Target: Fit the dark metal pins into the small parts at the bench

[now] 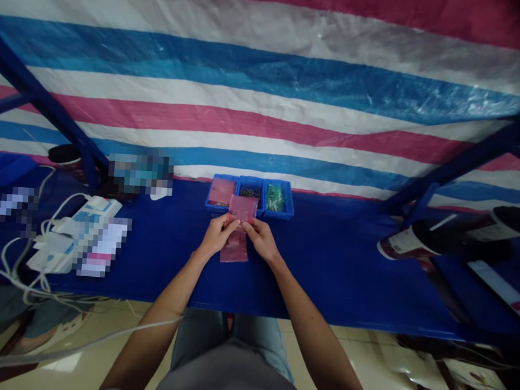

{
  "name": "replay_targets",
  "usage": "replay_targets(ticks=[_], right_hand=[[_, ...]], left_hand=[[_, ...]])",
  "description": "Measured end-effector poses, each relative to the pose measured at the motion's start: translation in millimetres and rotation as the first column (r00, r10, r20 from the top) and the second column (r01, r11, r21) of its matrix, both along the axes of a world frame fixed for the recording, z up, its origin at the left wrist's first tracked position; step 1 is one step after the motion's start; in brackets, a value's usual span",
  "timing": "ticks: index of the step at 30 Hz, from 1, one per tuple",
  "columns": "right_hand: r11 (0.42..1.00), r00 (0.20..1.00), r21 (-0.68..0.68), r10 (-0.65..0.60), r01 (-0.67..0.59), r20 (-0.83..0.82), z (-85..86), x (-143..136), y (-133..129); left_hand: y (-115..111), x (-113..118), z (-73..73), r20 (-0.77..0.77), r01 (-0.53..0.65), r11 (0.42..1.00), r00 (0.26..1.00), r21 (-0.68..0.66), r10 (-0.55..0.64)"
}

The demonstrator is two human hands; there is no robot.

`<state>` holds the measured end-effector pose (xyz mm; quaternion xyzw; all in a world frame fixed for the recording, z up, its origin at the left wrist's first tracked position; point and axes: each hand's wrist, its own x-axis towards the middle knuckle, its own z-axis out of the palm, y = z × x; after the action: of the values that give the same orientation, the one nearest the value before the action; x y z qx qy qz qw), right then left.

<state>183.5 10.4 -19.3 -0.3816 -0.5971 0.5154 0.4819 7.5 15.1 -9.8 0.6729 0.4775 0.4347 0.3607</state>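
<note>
A striped sheet (267,91) hangs behind a blue table (330,265). On the tabletop, left of the arms, lies a white power strip (101,206); near the back edge, three blue bins (280,213) stand side by side. Before them, the left hand (216,236) and right hand (262,240) pinch a pink packet (244,206) narrowly between thumbs and fingers. More pink material (235,249) shows below; whether it is joined, I cannot tell.

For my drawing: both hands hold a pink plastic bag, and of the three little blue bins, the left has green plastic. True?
No: the head view shows the green plastic in the right blue bin of the three. Both hands hold a pink plastic bag.
</note>
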Motion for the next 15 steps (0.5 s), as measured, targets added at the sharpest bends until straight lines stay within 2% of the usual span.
replay_targets(ticks=[8,15], right_hand=[[0.998,0.998,-0.018,-0.055,0.055,0.001,1.0,-0.4,-0.6],[1.000,1.000,-0.012,-0.019,0.019,0.000,2.5,0.5,0.9]], left_hand=[[0.1,0.7,0.3,0.025,-0.009,1.000,1.000,-0.030,0.010],[1.1,-0.2,0.5,0.024,0.013,1.000,1.000,-0.019,-0.012]])
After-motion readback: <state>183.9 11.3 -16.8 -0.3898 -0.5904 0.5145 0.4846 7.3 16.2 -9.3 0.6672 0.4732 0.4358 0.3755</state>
